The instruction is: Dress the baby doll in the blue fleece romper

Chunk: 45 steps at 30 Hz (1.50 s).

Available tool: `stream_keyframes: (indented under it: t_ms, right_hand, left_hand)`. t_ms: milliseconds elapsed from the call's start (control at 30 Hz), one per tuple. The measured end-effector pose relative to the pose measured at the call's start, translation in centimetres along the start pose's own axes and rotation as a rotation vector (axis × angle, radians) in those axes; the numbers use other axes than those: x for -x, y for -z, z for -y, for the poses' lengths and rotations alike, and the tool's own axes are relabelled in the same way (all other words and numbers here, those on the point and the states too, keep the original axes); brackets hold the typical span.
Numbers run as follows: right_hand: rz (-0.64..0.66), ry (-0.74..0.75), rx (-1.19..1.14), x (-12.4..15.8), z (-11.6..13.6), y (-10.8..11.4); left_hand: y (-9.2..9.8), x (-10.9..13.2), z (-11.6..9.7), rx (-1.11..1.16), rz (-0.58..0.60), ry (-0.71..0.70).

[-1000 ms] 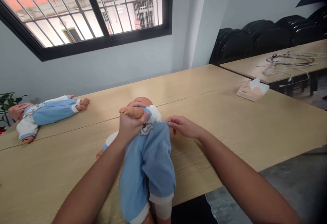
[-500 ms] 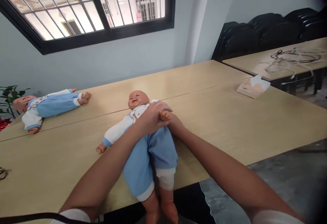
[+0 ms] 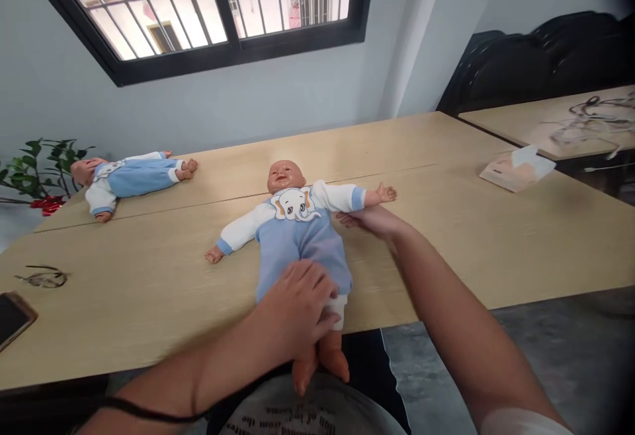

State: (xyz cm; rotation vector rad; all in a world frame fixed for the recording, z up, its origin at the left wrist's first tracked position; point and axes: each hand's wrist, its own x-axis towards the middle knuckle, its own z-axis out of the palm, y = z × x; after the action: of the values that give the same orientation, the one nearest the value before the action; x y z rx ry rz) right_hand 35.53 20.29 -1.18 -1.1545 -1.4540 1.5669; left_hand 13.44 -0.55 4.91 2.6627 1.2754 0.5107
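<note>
A baby doll (image 3: 297,237) in a blue and white elephant outfit lies face up on the table, its feet toward me past the edge. My left hand (image 3: 302,296) is over the doll's legs, thumb apart from the loosely bent fingers; whether it touches the trousers I cannot tell. Beside the doll's body, my right hand (image 3: 370,221) is low under the outstretched sleeve, its fingers extended toward the doll and holding nothing. Part of that hand is hidden by the doll's arm.
A second doll (image 3: 143,177) lies at the back left near a plant (image 3: 37,170). Glasses (image 3: 47,278) and a phone (image 3: 14,319) are at the left. A tissue pack (image 3: 516,169) sits at the right, with cables (image 3: 595,121) on another table. The near table edge (image 3: 391,322) crosses in front.
Both hands have parted from the doll's chest and arm. The left moved down to the legs, the right to the doll's side. The doll's arm now stretches outward, and the view has shifted left.
</note>
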Motion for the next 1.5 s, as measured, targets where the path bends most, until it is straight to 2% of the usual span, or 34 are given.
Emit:
stream_keyframes:
  t_ms: [67,167,267,333,433,533,600,733,800,900,967,1000,1133,1267,1400,1500]
  right_hand:
    - [-0.009,-0.045,-0.087,1.0,-0.2,0.3]
    - [-0.05,-0.054,-0.174,3.2,-1.0,0.2]
    - [-0.079,-0.051,-0.131,6.1,-1.9,-0.8]
    - [-0.129,-0.003,0.039,8.7,-2.4,-2.0]
    - [-0.229,0.237,0.41,13.3,-3.2,-4.4]
    - [-0.184,0.534,0.687,17.2,-4.3,-6.9]
    - [-0.225,0.662,0.811,18.4,-5.1,-8.2]
    - [-0.418,0.798,0.959,18.2,-6.0,-9.6]
    - [-0.44,0.826,0.99,18.0,-6.0,-9.8]
    - [-0.28,0.86,0.934,19.0,-6.0,-10.1]
    - [-0.155,0.857,0.851,20.2,-6.1,-10.3]
    - [-0.134,0.844,0.818,20.9,-6.2,-10.4]
    - [-0.209,0.77,0.787,22.1,-6.3,-10.5]
    - [-0.244,0.791,0.864,21.3,-5.6,-10.4]
    - [-0.178,0.874,1.004,20.6,-5.0,-10.5]
    - [-0.129,0.869,0.974,20.5,-4.9,-10.5]
  left_hand:
    - [-0.4,2.4,-1.7,0.02,0.034,-0.06]
    - [-2.0,4.5,-3.2,-0.064,0.065,-0.201]
    - [-4.1,5.2,-3.5,-0.209,-0.015,-0.196]
    - [-5.2,5.3,-3.3,-0.243,-0.088,-0.184]
    - [-5.6,5.5,-2.9,-0.231,-0.131,-0.2]
    - [-5.0,5.8,-2.8,-0.183,-0.142,-0.195]
    - [-4.7,6.1,-2.7,-0.144,-0.164,-0.194]
    - [-5.0,6.7,-2.3,-0.072,-0.232,-0.247]
    - [-5.2,6.8,-2.0,-0.049,-0.289,-0.239]
    - [-5.4,7.0,-1.7,-0.023,-0.372,-0.193]
    - [-5.4,7.1,-1.6,-0.011,-0.387,-0.179]
    - [-5.3,7.1,-1.5,-0.007,-0.385,-0.178]
    - [-5.2,7.1,-1.4,-0.013,-0.345,-0.181]
    - [-5.3,7.3,-1.5,-0.039,-0.289,-0.164]
    - [-5.9,7.8,-1.6,-0.102,-0.312,-0.153]
    - [-6.1,8.1,-1.4,-0.137,-0.348,-0.137]
